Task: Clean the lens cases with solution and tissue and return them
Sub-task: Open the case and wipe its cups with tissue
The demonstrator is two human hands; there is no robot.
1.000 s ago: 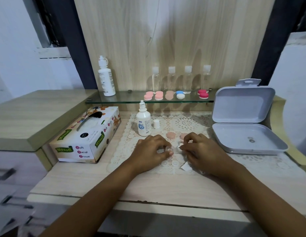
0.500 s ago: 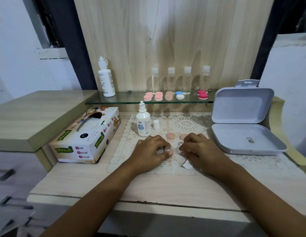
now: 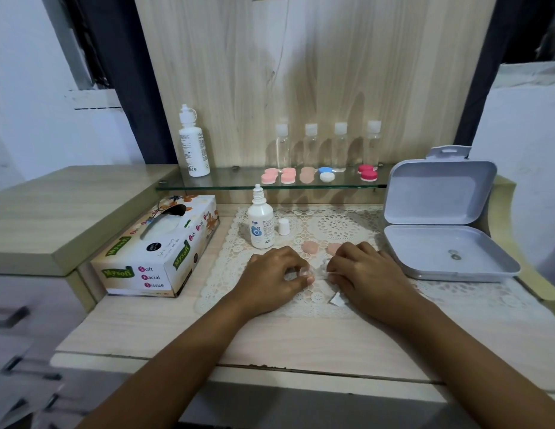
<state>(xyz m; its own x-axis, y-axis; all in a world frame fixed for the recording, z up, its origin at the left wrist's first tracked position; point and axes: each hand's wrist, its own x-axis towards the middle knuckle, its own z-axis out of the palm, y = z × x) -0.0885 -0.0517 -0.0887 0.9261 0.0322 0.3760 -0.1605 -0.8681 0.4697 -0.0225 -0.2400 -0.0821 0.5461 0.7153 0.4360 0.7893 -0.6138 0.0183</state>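
A clear lens case (image 3: 317, 271) lies on the lace mat (image 3: 338, 226) between my hands. My left hand (image 3: 271, 275) pinches its left end with curled fingers. My right hand (image 3: 367, 274) holds a piece of white tissue (image 3: 335, 300) against the case's right end; a corner of tissue sticks out below the palm. Two peach caps (image 3: 310, 246) lie just beyond my fingers. An uncapped solution bottle (image 3: 260, 222) stands at the mat's back left, its white cap (image 3: 283, 226) beside it. Several coloured lens cases (image 3: 288, 175) sit on the glass shelf (image 3: 214, 182).
A tissue box (image 3: 158, 252) sits left of the mat. An open grey plastic box (image 3: 440, 230) stands to the right. On the shelf are a tall white bottle (image 3: 193, 144) and several clear small bottles (image 3: 339, 147). Drawers are at the lower left.
My right hand has shifted slightly over the case with the tissue; the left hand stays in place holding the case.
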